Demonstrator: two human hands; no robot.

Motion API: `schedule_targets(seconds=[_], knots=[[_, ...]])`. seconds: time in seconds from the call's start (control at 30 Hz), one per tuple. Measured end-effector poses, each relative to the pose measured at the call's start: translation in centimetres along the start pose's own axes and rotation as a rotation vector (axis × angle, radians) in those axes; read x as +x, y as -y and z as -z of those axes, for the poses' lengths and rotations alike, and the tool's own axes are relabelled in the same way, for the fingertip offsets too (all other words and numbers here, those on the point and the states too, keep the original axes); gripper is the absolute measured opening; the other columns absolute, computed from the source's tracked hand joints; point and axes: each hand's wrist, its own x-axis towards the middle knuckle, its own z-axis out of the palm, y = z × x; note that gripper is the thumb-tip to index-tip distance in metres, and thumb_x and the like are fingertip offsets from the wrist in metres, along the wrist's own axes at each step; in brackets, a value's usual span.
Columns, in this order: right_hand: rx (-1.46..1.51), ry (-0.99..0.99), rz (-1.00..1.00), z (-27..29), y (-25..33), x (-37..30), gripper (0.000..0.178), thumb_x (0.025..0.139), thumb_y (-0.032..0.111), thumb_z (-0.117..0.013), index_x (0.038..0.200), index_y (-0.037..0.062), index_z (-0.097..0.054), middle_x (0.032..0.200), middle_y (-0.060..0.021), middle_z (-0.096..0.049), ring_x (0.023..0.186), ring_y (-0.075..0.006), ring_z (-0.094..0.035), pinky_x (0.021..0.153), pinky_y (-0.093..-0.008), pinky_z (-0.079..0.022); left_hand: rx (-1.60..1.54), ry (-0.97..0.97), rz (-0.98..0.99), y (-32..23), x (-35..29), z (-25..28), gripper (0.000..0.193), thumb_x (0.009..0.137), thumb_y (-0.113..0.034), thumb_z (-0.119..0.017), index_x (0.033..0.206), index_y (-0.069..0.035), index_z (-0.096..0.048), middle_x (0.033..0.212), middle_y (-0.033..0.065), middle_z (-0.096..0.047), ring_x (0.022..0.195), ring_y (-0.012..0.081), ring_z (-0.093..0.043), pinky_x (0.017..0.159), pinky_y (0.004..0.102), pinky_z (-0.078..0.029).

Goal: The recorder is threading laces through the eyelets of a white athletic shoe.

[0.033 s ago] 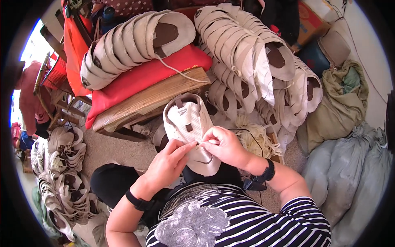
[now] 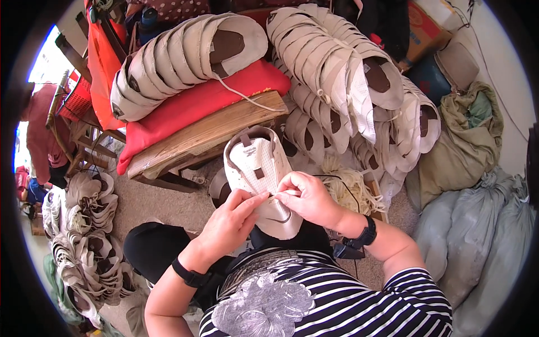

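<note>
An off-white shoe upper (image 2: 236, 163) with a brown collar lining lies on my lap, its heel pointing away from me and its toe toward my belly. Over its middle, the fingertips of both hands meet. A short bit of white shoelace (image 2: 273, 195) shows between them. My right hand (image 2: 311, 203) pinches the lace between thumb and forefinger. From the other side, my left hand (image 2: 227, 223) has its thumb and fingers closed on the lace against the upper. The lace's ends are hidden by the fingers.
Ahead stands a wooden bench (image 2: 213, 132) with red cloth (image 2: 151, 140) and a row of nested uppers (image 2: 168, 62). More stacked uppers (image 2: 320, 50) rise at right, above a bundle of pale laces (image 2: 348, 194). Grey sacks (image 2: 466, 230) stand right; piled uppers (image 2: 90, 241) lie left.
</note>
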Motion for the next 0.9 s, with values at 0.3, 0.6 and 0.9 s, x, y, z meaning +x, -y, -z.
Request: schedule_targets(seconds=[0.3,0.6,0.9], knots=[[0.299,0.147,-0.166,0.5,-1.3,1.2,0.012,0.090,0.011,-0.070,0.093,0.0008,-0.064,0.080,0.0027,-0.062,0.073,-0.0024,-0.055,0.065,-0.0214,-0.047,-0.037,0.022,0.027,0.3,-0.6,0.1,0.054,0.084,0.004,-0.061,0.137,-0.010,-0.055,0.108,0.0134,-0.052,0.096,0.0297,-0.060,0.081,0.0359,-0.052],[0.197,0.119,-0.180,0.5,-0.7,0.9,0.013,0.089,0.011,-0.071,0.093,0.0007,-0.063,0.077,0.0025,-0.060,0.068,-0.0026,-0.050,0.061,-0.0219,-0.044,0.053,-0.001,-0.042,0.9,-0.6,-0.1,0.054,0.083,0.005,-0.061,0.135,-0.010,-0.056,0.107,0.0135,-0.054,0.093,0.0311,-0.062,0.080,0.0387,-0.053],[0.077,0.123,-0.039,-0.1,0.8,1.3,0.012,0.086,0.009,-0.071,0.086,-0.0008,-0.064,0.076,-0.0048,-0.057,0.067,-0.0082,-0.055,0.061,-0.0261,-0.046,-0.214,-0.063,0.026,1.3,-0.3,-0.7,0.041,0.085,-0.001,-0.064,0.125,-0.010,-0.063,0.102,0.0120,-0.052,0.087,0.0279,-0.062,0.073,0.0369,-0.052]])
